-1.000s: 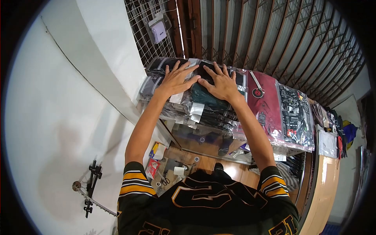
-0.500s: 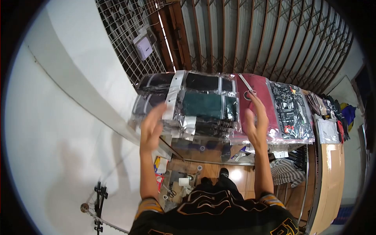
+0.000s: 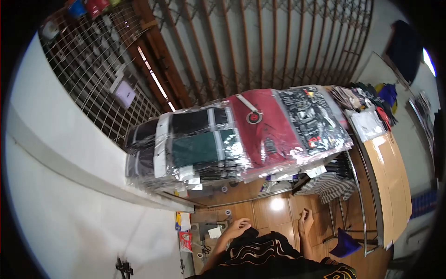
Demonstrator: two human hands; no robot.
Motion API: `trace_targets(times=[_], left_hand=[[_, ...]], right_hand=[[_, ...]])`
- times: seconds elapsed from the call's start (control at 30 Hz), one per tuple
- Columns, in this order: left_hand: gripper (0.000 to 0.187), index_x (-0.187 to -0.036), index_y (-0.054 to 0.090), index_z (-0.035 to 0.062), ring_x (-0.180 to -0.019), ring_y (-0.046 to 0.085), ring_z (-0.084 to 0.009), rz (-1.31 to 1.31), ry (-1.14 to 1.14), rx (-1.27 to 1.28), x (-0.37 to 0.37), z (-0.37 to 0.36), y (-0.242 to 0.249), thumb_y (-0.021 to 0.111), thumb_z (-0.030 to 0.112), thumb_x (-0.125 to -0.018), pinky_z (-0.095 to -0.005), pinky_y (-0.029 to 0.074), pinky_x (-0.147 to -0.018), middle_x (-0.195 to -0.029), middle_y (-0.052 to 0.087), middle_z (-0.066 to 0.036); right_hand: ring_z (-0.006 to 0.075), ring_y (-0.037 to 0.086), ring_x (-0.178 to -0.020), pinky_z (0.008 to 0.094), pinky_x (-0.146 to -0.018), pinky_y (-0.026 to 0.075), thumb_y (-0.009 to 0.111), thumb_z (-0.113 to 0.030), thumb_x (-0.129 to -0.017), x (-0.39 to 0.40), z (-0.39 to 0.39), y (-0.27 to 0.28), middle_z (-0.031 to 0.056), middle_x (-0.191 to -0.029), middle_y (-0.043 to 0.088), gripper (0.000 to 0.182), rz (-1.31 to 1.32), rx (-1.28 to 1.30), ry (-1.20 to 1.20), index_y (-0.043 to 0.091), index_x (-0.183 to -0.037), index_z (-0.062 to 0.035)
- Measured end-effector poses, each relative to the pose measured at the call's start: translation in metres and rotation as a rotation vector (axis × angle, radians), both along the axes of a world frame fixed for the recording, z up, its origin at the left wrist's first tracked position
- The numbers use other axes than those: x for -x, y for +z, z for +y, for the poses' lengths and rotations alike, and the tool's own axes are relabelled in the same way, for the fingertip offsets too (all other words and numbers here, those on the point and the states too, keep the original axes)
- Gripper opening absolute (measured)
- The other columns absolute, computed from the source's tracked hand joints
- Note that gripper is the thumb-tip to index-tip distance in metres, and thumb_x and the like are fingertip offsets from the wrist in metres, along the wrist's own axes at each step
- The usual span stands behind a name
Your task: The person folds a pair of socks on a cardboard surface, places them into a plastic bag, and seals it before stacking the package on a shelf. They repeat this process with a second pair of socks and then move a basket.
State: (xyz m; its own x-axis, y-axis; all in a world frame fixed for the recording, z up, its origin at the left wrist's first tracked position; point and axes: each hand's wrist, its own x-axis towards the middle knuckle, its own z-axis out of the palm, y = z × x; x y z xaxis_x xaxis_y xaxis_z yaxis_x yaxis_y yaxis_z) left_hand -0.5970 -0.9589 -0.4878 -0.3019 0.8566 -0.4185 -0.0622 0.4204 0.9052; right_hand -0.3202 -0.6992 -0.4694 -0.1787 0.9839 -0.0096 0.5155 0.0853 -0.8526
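Observation:
My left hand (image 3: pixel 239 228) is low in front of my body, by my dark shirt, with its fingers loosely stretched and nothing in it. My right hand (image 3: pixel 305 222) hangs above the tiled floor to the right, its fingers slightly bent and apart, also holding nothing. Beyond both hands lies a row of clothes in clear plastic bags: a dark green garment (image 3: pixel 195 150) with white stripes, a maroon garment (image 3: pixel 265 135) and a black-and-white printed one (image 3: pixel 309 118). On the maroon bag rests a tape measure (image 3: pixel 253 117) with a pale end. Neither hand touches the bags.
A folding metal gate (image 3: pixel 260 51) stands behind the bags, and a wire grid (image 3: pixel 93 69) is on the left. To the right are a cardboard-topped table (image 3: pixel 388 181) and a striped cloth (image 3: pixel 327 183) hanging low. Scissors (image 3: pixel 207 249) lie on the left near the floor.
Both hands have dropped from above the bagged clothes down to near my body. The view has turned to the right, and the bags now sit farther left.

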Motion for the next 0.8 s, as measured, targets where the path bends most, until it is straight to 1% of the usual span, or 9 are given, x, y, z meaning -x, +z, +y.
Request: trace_targets(times=[0.07,0.13,0.27,0.37,0.43,0.57,0.63,0.7,0.8], left_hand=[[0.046,-0.138,0.065,0.0016,-0.112,0.074,-0.0253,0.034,-0.107,0.021,0.001,0.032,0.015,0.071,0.033,-0.105,-0.0386,0.059,-0.097,-0.122,0.076,-0.015],[0.047,-0.139,0.065,0.0009,-0.114,0.074,-0.0275,0.130,-0.187,0.046,0.009,0.058,0.035,0.071,0.033,-0.105,-0.0400,0.059,-0.097,-0.123,0.076,-0.017],[0.047,-0.137,0.068,0.0033,-0.108,0.076,-0.0290,0.391,-0.130,0.054,0.015,0.095,0.041,0.076,0.031,-0.100,-0.0415,0.060,-0.092,-0.123,0.076,-0.019],[0.046,-0.136,0.069,0.0054,-0.108,0.076,-0.0323,0.522,-0.131,0.108,-0.017,0.124,0.065,0.077,0.032,-0.098,-0.0433,0.060,-0.094,-0.122,0.076,-0.021],[0.046,-0.136,0.070,0.0068,-0.108,0.076,-0.0348,0.582,-0.183,0.111,-0.052,0.141,0.069,0.077,0.032,-0.098,-0.0445,0.060,-0.095,-0.123,0.076,-0.022],[0.045,-0.136,0.071,0.0081,-0.110,0.077,-0.0304,0.520,-0.394,0.048,-0.156,0.169,0.044,0.076,0.032,-0.099,-0.0406,0.060,-0.098,-0.122,0.078,-0.020],[0.046,-0.138,0.069,0.0072,-0.111,0.076,-0.0308,0.426,-0.580,-0.034,-0.217,0.186,0.026,0.075,0.032,-0.100,-0.0409,0.059,-0.098,-0.124,0.077,-0.020],[0.047,-0.140,0.068,0.0064,-0.112,0.076,-0.0312,0.365,-0.760,-0.076,-0.274,0.202,0.012,0.074,0.032,-0.101,-0.0413,0.059,-0.098,-0.125,0.077,-0.021],[0.050,-0.142,0.066,0.0055,-0.114,0.075,-0.0317,0.339,-1.031,-0.109,-0.371,0.233,0.021,0.073,0.034,-0.102,-0.0422,0.059,-0.098,-0.127,0.075,-0.022]], right_hand=[[0.0200,0.070,-0.075,0.0338,-0.066,0.057,0.059,-0.024,-0.110,-0.035,-0.002,-0.036,0.0164,-0.090,0.075,0.032,0.004,0.050,-0.040,0.067,-0.123,0.0052],[0.0198,0.071,-0.070,0.0338,-0.061,0.058,0.060,-0.022,-0.109,-0.065,-0.010,-0.046,0.0182,-0.091,0.077,0.031,-0.001,0.078,-0.080,0.068,-0.120,0.0061],[0.0212,0.074,-0.069,0.0342,-0.059,0.059,0.062,-0.021,-0.106,-0.138,-0.032,-0.075,0.0187,-0.090,0.077,0.028,0.025,0.218,-0.190,0.069,-0.114,0.0053],[0.0229,0.073,-0.066,0.0348,-0.056,0.058,0.066,-0.018,-0.102,-0.217,-0.062,-0.116,0.0165,-0.086,0.075,0.025,0.103,0.416,-0.290,0.068,-0.113,0.0045],[0.0234,0.072,-0.065,0.0357,-0.055,0.058,0.065,-0.018,-0.103,-0.272,-0.091,-0.139,0.0166,-0.088,0.075,0.027,0.127,0.619,-0.427,0.067,-0.116,0.0049],[0.0268,0.071,-0.063,0.0387,-0.052,0.056,0.062,-0.019,-0.103,-0.379,-0.160,-0.168,0.0196,-0.098,0.076,0.030,0.329,0.943,-0.739,0.064,-0.123,0.0043],[0.0292,0.072,-0.064,0.0410,-0.052,0.056,0.060,-0.020,-0.103,-0.414,-0.193,-0.161,0.0221,-0.104,0.076,0.031,0.336,0.980,-1.004,0.064,-0.123,0.0044],[0.0412,0.075,-0.075,0.0472,-0.058,0.063,0.059,-0.006,-0.096,-0.450,-0.226,-0.149,0.0320,-0.114,0.070,0.048,0.472,1.034,-1.215,0.049,-0.139,0.0149],[0.0404,0.076,-0.077,0.0487,-0.059,0.063,0.059,-0.007,-0.097,-0.505,-0.285,-0.168,0.0324,-0.120,0.069,0.049,0.645,0.994,-1.295,0.048,-0.141,0.0132]])
